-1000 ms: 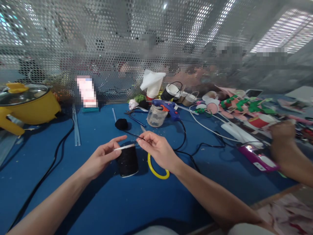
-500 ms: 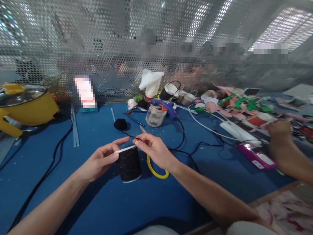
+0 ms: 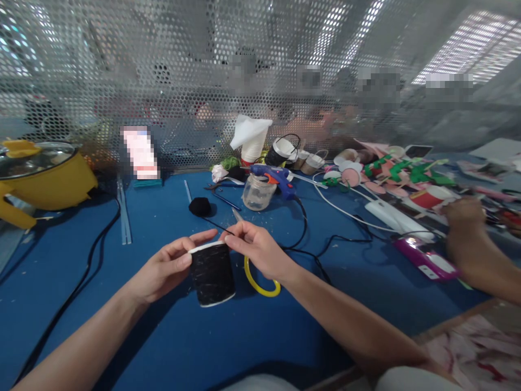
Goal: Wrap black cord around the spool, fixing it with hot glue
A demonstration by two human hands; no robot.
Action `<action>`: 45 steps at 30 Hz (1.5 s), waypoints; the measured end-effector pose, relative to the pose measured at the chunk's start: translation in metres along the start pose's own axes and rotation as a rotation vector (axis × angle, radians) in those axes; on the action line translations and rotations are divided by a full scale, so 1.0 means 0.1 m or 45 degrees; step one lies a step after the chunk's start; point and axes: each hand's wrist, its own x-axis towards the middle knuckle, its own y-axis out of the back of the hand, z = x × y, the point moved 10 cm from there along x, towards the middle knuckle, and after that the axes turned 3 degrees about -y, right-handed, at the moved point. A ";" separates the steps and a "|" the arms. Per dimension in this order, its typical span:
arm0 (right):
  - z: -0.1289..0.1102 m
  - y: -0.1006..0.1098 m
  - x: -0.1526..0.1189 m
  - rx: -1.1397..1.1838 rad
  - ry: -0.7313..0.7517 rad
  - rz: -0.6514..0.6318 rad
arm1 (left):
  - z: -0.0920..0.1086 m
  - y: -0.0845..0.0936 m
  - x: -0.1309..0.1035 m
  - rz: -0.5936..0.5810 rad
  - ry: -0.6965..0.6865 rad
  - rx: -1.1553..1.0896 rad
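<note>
A paper cup [image 3: 214, 274] wrapped in black yarn, its white rim showing, is held between my two hands. My left hand [image 3: 166, 266] grips the rim at the left, thumb on the near side and index finger stretched along the far side. At the right of the rim, my right hand [image 3: 254, 244] pinches the cup's edge and the black yarn strand. That strand runs back to a black yarn ball [image 3: 199, 206] on the blue table [image 3: 154, 336]. Partly hidden under my right hand lie yellow-handled scissors [image 3: 262, 290].
A blue glue gun [image 3: 280, 182] rests on a clear jar [image 3: 258, 194], its cord trailing right. A yellow pot [image 3: 49, 176] stands left, near a phone [image 3: 141, 153]. Wrapped cups [image 3: 280, 152] stand behind. At right are a purple box [image 3: 425, 259] and another person's arm [image 3: 474, 244].
The cup has turned slightly and tipped a little toward me, showing more of its wrapped side. The yarn strand is pulled straighter. Both hands stay nearly in place.
</note>
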 end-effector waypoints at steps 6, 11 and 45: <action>-0.03 -0.03 0.00 -0.019 -0.002 -0.054 | 0.00 0.03 0.01 0.013 -0.001 -0.030; -0.04 -0.03 0.00 -0.164 0.032 -0.062 | -0.04 0.08 0.03 0.030 0.027 0.035; -0.27 -0.23 -0.09 -0.797 0.329 0.009 | 0.24 -0.03 0.02 0.193 -0.291 1.115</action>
